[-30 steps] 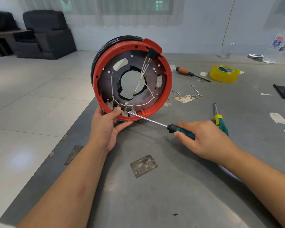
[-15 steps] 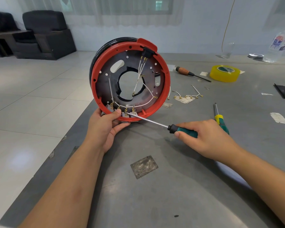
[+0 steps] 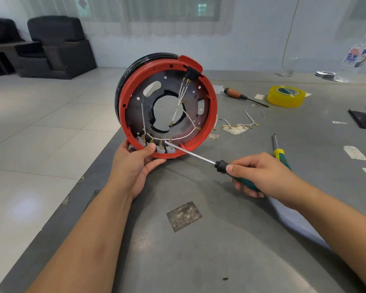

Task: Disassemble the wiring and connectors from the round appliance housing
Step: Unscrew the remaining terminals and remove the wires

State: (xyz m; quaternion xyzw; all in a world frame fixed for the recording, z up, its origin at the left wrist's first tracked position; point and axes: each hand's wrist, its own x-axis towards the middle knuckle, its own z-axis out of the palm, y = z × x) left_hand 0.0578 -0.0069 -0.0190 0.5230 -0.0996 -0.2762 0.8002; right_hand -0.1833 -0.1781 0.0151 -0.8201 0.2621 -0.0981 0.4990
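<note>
While my left hand (image 3: 135, 166) is gripping one red housing (image 3: 167, 104) at frame centre, I am clasping one green screwdriver (image 3: 237, 175) in my right hand (image 3: 260, 176); two more screwdrivers (image 3: 280, 152) are lying at right.

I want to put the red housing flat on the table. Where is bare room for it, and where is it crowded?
Bare room: the near grey table, between the forearms, past the square metal plate. Crowded: right of the housing, with the loose wire harness, spare green-yellow screwdriver, wooden-handled screwdriver and yellow tape roll.
</note>
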